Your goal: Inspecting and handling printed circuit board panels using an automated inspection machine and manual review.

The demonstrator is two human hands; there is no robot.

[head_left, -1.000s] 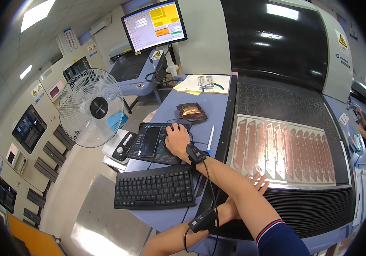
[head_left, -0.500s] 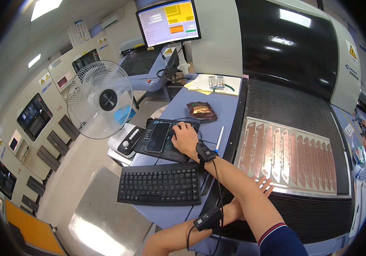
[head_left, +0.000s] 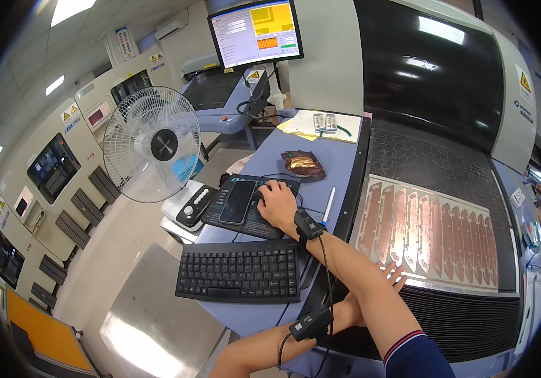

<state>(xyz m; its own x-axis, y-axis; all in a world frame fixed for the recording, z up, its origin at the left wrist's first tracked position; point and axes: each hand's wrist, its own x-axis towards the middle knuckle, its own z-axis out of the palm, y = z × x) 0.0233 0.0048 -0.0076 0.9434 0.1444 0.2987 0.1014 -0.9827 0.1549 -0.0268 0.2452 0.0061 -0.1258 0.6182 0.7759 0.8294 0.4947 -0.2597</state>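
My right hand [head_left: 277, 205] curls over a computer mouse, almost wholly hidden under the palm, on a dark mouse pad [head_left: 254, 230]. A black smartphone [head_left: 237, 201] lies on the pad just left of that hand. My left arm crosses beneath the right forearm. Past it, my left hand [head_left: 391, 276] shows stretched, spread fingers at the near left edge of a flat panel [head_left: 434, 281] with a row of long copper-coloured strips; the palm is mostly hidden. Both wrists carry black strapped devices with cables. A black keyboard [head_left: 239, 272] sits nearer me on the blue-grey desk.
Beyond the mouse lie a crumpled dark wrapper [head_left: 303, 165], a white pen [head_left: 329, 205] and papers [head_left: 295, 123]. A monitor [head_left: 256, 34] stands at the back. On the left are a fan [head_left: 150, 145] and a metal surface [head_left: 157, 315]. The machine's dark cover [head_left: 434, 69] rises behind the panel.
The whole view has shifted slightly, so the scene sits a little farther right. My right hand stays on the mouse, and my left hand stays by the panel.
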